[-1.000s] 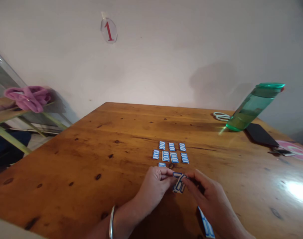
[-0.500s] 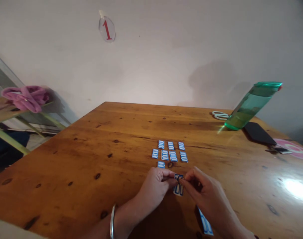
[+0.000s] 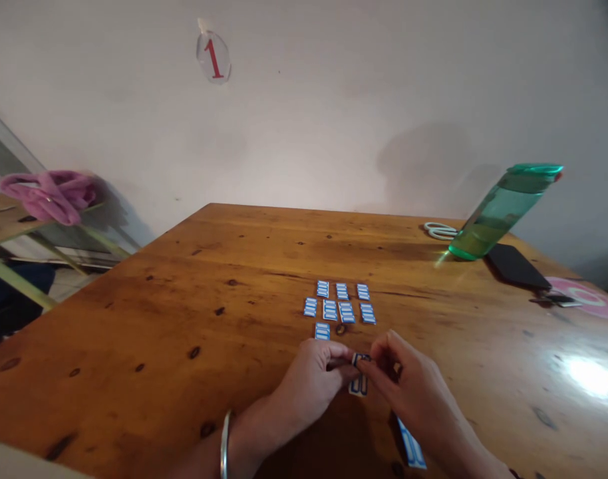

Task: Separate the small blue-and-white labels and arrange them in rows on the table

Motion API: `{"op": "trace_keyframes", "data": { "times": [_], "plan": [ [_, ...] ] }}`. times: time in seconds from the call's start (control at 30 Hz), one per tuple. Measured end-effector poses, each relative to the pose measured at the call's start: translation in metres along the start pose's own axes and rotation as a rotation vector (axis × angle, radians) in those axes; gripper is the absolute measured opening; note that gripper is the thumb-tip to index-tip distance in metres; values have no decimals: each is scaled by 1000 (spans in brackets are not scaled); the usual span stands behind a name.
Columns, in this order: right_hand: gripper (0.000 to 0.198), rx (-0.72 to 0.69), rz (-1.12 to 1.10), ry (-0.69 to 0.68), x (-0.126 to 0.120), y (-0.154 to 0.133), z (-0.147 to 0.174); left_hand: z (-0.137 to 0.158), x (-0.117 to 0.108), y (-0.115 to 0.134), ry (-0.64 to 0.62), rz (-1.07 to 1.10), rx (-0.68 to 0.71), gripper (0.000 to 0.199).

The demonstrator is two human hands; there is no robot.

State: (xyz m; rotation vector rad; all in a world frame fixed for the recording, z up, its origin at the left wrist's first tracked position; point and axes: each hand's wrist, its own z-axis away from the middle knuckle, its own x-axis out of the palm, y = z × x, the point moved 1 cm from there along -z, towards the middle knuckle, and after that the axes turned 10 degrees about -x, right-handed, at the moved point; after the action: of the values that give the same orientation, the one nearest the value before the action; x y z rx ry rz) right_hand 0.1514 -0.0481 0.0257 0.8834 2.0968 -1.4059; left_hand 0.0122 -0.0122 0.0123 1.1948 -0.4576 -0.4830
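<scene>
I had the left hand [image 3: 311,376] and right hand [image 3: 416,379] close together, both pinching a small white label [image 3: 358,384] with thick blue outlines, its middle partly covered. It was just nearer the camera than the rows of similar labels [image 3: 346,312] on the wooden desk [image 3: 184,319].

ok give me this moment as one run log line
left hand: holding blue-bordered slip | right hand: touching same slip | wooden table: similar slips
</scene>
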Motion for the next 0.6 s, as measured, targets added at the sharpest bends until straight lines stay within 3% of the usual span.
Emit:
{"op": "trace_keyframes", "data": {
  "times": [0.2,0.33,0.43,0.6],
  "plan": [
    [22,40,-192,-176,0,1,0,1,0,5,79,13,0,12],
    [25,44,-184,-117,4,3,2,-2,2,3,23,109,-3,14],
    [22,-20,-136,-89,3,3,-1,-4,0,3,51,123,1,15],
    [17,-83,7,-27,-19,3,0,-3,-6,7,107,148,-46,21]
  ]
}}
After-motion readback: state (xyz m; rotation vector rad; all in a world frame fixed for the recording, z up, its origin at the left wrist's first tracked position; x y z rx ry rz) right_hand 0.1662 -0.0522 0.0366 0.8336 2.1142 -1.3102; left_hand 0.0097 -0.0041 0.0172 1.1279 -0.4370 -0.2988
